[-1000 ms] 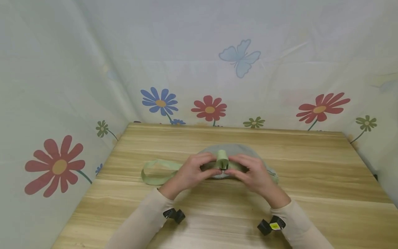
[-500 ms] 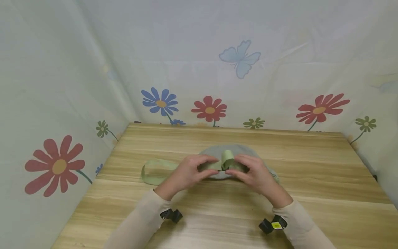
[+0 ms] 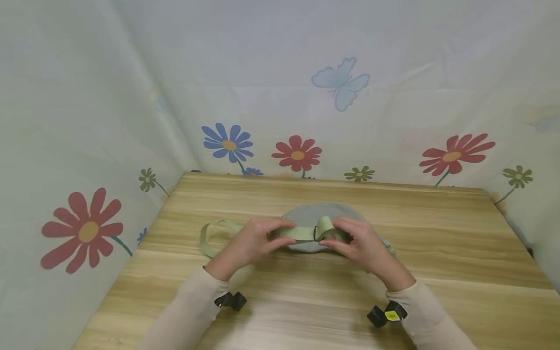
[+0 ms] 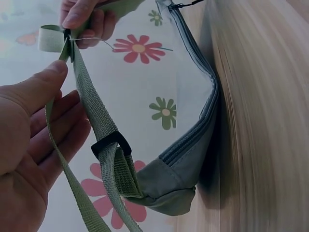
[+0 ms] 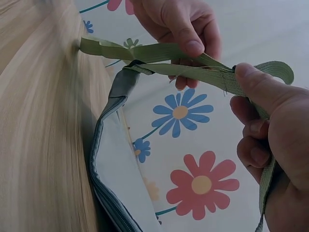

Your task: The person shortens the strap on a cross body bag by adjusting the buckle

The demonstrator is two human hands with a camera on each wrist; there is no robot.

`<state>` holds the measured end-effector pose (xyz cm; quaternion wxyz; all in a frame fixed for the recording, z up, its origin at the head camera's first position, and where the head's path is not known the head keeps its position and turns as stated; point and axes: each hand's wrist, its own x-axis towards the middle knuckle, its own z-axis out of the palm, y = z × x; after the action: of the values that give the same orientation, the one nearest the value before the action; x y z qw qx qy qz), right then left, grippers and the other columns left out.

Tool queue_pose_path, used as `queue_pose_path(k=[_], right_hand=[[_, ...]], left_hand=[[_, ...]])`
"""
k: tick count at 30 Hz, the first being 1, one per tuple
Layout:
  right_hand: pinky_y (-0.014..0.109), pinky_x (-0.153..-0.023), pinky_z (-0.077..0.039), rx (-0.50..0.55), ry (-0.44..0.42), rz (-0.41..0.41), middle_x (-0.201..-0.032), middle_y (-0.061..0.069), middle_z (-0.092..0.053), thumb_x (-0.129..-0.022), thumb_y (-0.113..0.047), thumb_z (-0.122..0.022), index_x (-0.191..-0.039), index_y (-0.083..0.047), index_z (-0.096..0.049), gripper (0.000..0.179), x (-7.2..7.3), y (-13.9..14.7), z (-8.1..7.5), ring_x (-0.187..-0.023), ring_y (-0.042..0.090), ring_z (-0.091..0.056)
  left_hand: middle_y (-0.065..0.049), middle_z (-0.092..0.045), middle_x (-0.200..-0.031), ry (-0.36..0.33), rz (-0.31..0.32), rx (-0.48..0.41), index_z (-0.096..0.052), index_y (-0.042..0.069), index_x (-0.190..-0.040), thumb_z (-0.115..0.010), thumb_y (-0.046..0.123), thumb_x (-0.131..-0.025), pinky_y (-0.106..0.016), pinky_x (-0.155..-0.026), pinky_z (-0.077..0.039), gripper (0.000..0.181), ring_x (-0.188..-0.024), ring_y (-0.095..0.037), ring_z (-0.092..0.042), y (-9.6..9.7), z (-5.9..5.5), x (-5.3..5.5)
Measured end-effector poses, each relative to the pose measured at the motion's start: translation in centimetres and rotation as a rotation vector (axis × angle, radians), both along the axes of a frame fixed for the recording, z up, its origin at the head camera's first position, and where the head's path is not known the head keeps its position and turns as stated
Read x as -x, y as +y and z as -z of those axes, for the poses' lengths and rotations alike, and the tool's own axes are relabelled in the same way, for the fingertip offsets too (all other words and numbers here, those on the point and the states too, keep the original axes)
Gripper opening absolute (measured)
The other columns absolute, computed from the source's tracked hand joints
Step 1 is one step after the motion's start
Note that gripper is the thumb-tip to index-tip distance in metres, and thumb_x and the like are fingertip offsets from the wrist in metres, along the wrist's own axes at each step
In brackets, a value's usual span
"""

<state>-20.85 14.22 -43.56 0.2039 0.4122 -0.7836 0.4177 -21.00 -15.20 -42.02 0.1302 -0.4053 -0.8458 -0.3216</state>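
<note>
A grey-green zippered bag (image 3: pixel 323 210) lies on the table under both hands. Its light green webbing strap (image 3: pixel 301 234) stretches between the hands, running through a black slider buckle (image 3: pixel 315 233). My left hand (image 3: pixel 255 240) pinches the strap left of that buckle, between thumb and fingers. My right hand (image 3: pixel 365 245) pinches webbing just right of the buckle, where a short strap loop (image 3: pixel 324 224) stands up. A second black slider (image 4: pixel 112 145) sits lower on the strap in the left wrist view. The right palm hides part of the webbing (image 5: pixel 270 183).
The slack strap end (image 3: pixel 205 238) loops on the table (image 3: pixel 280 301) left of the bag. Flower-printed curtains (image 3: pixel 262 97) close off the back and both sides. A black camera is worn on each wrist.
My left hand has moved left, and more flat strap shows between it and the buckle. The standing loop has tilted right and become smaller. My right hand has shifted slightly right.
</note>
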Motion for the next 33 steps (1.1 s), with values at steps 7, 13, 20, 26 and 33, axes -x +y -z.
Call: queue_pose_path(k=[7, 13, 20, 26, 33], right_hand=[[0.015, -0.057, -0.044, 0.025, -0.026, 0.003, -0.092, 0.002, -0.073, -0.093, -0.023, -0.087, -0.101, -0.011, -0.074, 0.019, -0.1, -0.1, 0.1, -0.071, 0.0, -0.052], [0.016, -0.061, -0.048, 0.053, -0.047, 0.017, -0.094, 0.006, -0.076, -0.083, -0.002, -0.091, -0.106, -0.007, -0.077, 0.027, -0.2, -0.1, 0.2, -0.075, 0.0, -0.057], [0.014, -0.069, -0.052, 0.083, -0.059, 0.072, -0.101, 0.012, -0.08, -0.077, 0.01, -0.089, -0.113, -0.001, -0.079, 0.039, 0.0, 0.6, -0.2, -0.086, 0.0, -0.064], [0.009, -0.087, -0.052, 0.036, -0.063, 0.077, -0.11, 0.011, -0.082, -0.077, 0.009, -0.09, -0.116, -0.004, -0.079, 0.043, 0.1, 1.3, -0.5, -0.1, 0.012, -0.074], [0.011, -0.087, -0.051, -0.003, -0.04, 0.03, -0.109, 0.008, -0.081, -0.077, 0.006, -0.091, -0.116, -0.007, -0.079, 0.043, 0.1, 1.3, -0.4, -0.095, 0.02, -0.074]], left_hand=[[-0.008, -0.083, -0.118, 0.045, 0.02, 0.008, -0.079, 0.005, -0.12, -0.087, 0.016, -0.091, -0.036, -0.095, -0.064, 0.032, -0.11, -0.024, -0.08, -0.3, 0.3, 0.3], [-0.009, -0.083, -0.116, 0.086, 0.03, -0.012, -0.08, 0.004, -0.118, -0.088, 0.013, -0.09, -0.035, -0.092, -0.065, 0.031, -0.107, -0.024, -0.081, -0.6, 0.5, 0.6], [-0.009, -0.083, -0.116, 0.156, -0.047, -0.009, -0.08, 0.005, -0.12, -0.09, 0.014, -0.088, -0.033, -0.086, -0.065, 0.034, -0.103, -0.022, -0.081, -1.8, 0.3, 0.5], [-0.007, -0.083, -0.115, 0.121, -0.063, 0.031, -0.08, 0.007, -0.119, -0.09, 0.014, -0.088, -0.035, -0.085, -0.066, 0.034, -0.103, -0.021, -0.08, -4.5, 0.2, 0.5], [-0.008, -0.083, -0.114, 0.074, -0.032, 0.031, -0.08, 0.007, -0.116, -0.091, 0.006, -0.084, -0.035, -0.082, -0.066, 0.034, -0.1, -0.023, -0.08, -7.2, 0.7, 0.3]])
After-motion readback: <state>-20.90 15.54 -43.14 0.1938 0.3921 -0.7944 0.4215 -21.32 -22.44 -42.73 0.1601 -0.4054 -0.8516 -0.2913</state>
